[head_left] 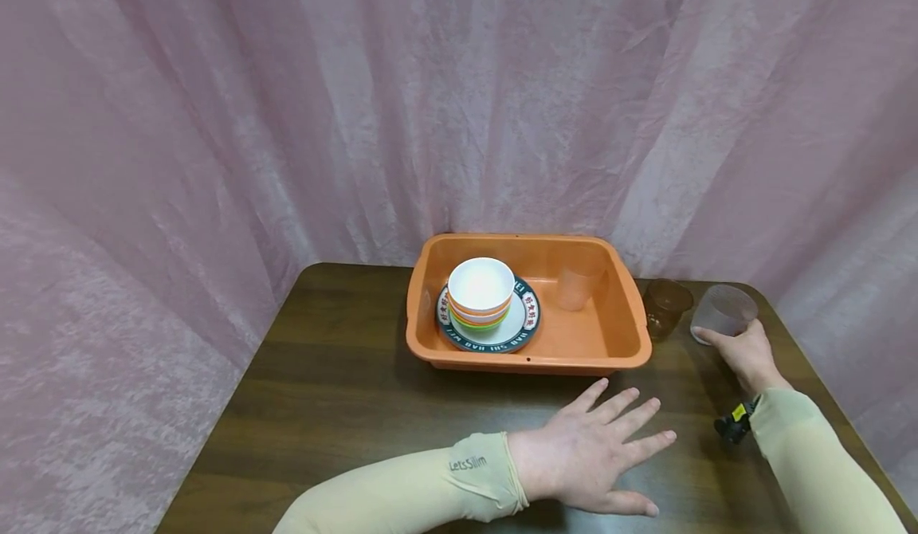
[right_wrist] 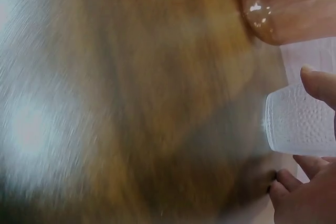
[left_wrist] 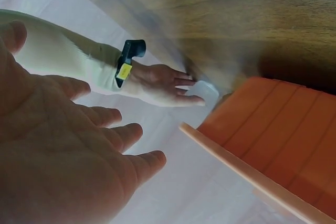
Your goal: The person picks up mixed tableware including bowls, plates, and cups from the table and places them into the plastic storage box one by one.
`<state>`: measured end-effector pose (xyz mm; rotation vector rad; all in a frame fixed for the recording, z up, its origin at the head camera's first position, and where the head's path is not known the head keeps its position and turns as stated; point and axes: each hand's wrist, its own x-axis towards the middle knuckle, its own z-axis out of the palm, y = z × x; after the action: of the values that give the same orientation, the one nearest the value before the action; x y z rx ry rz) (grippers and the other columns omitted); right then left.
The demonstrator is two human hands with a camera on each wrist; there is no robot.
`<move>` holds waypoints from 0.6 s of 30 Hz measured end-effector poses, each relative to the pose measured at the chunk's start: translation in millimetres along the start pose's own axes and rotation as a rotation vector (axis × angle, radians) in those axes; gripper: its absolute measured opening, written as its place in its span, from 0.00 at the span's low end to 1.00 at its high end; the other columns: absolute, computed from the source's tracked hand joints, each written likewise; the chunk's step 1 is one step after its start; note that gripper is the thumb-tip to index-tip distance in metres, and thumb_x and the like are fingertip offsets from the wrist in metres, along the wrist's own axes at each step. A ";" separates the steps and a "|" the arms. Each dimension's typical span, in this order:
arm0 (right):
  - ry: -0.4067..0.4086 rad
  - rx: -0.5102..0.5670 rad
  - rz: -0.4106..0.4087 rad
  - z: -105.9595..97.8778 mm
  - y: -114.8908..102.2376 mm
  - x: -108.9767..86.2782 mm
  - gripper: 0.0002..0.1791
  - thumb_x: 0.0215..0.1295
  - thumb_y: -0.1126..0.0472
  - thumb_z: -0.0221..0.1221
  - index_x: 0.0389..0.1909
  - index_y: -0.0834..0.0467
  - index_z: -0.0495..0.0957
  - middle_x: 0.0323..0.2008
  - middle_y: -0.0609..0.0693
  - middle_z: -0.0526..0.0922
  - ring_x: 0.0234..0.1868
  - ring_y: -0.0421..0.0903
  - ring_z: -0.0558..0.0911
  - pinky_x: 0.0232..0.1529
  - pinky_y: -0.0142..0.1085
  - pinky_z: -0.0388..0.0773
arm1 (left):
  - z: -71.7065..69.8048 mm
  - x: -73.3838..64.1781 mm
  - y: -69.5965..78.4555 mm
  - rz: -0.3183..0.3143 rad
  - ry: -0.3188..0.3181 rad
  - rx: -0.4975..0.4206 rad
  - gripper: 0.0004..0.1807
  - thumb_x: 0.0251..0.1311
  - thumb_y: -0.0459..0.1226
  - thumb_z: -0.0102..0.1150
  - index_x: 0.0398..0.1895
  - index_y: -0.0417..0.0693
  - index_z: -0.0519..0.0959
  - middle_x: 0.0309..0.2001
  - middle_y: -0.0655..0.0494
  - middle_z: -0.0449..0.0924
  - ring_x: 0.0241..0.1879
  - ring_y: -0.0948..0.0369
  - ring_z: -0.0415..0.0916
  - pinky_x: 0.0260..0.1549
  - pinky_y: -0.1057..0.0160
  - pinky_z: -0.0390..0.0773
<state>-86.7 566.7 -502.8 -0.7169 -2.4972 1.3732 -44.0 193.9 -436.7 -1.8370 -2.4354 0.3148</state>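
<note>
At the table's right back, my right hand [head_left: 746, 352] grips a clear cup [head_left: 724, 311], thumb on one side and fingers on the other. The right wrist view shows the bumpy surface of this clear cup [right_wrist: 300, 119] between thumb and fingers. Close to its left stands a brown see-through cup [head_left: 665, 308]. My left hand [head_left: 591, 448] is spread palm down over the table in front of the orange tub [head_left: 527, 363], holding nothing; its straight fingers point toward the right.
Inside the tub, stacked bowls [head_left: 480, 287], the top one white, sit on a plate [head_left: 529, 311] with a dark green patterned rim. Another clear cup [head_left: 576, 288] stands at the tub's right. Pink curtains [head_left: 459, 104] hang behind the dark wooden table [head_left: 330, 390].
</note>
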 end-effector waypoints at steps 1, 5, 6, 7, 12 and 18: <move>0.002 0.011 0.011 0.8 -1.9 0.6 0.58 0.70 0.45 0.64 0.76 0.77 0.37 0.71 0.80 0.51 0.68 0.73 0.58 0.66 0.66 0.60 | 0.1 -0.2 -0.6 -0.001 0.000 -0.001 0.46 0.63 0.78 0.27 0.82 0.79 0.40 0.83 0.65 0.35 0.81 0.60 0.31 0.76 0.50 0.37; 0.020 0.040 0.064 1.7 -5.3 0.8 0.57 0.71 0.46 0.62 0.76 0.76 0.37 0.73 0.78 0.48 0.71 0.73 0.55 0.70 0.65 0.56 | 0.2 -0.5 -2.4 0.005 -0.002 -0.004 0.46 0.64 0.77 0.27 0.82 0.78 0.40 0.83 0.64 0.35 0.81 0.60 0.30 0.76 0.49 0.37; 0.024 0.036 0.074 1.3 -5.0 0.8 0.57 0.71 0.45 0.62 0.76 0.76 0.36 0.74 0.78 0.48 0.71 0.73 0.55 0.70 0.65 0.55 | 0.2 -0.6 -2.4 0.005 -0.001 -0.003 0.46 0.64 0.78 0.27 0.82 0.78 0.40 0.83 0.64 0.35 0.81 0.60 0.30 0.76 0.49 0.37; 0.027 0.034 0.077 1.2 -4.9 0.8 0.57 0.71 0.45 0.62 0.76 0.76 0.37 0.74 0.78 0.49 0.71 0.73 0.56 0.70 0.65 0.55 | 0.5 -0.5 -2.4 0.004 -0.002 -0.003 0.46 0.63 0.78 0.27 0.82 0.78 0.40 0.83 0.64 0.35 0.81 0.60 0.30 0.76 0.49 0.37; 0.032 0.007 0.096 0.5 -4.2 1.4 0.58 0.70 0.44 0.62 0.76 0.78 0.37 0.73 0.80 0.47 0.72 0.74 0.55 0.71 0.64 0.56 | 1.1 -0.6 -2.3 -0.004 0.001 0.000 0.46 0.63 0.78 0.27 0.82 0.78 0.41 0.83 0.64 0.36 0.81 0.60 0.32 0.76 0.50 0.38; 0.044 -0.012 0.088 1.6 -2.8 2.9 0.57 0.70 0.44 0.62 0.75 0.79 0.39 0.73 0.80 0.49 0.71 0.73 0.56 0.70 0.64 0.57 | 1.4 -0.3 -2.8 -0.001 0.002 -0.001 0.46 0.63 0.78 0.27 0.82 0.78 0.41 0.83 0.64 0.36 0.81 0.60 0.33 0.76 0.50 0.39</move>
<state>-90.8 565.8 -501.5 -0.8591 -2.4696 1.3568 -46.8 192.7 -437.5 -1.8353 -2.4362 0.3119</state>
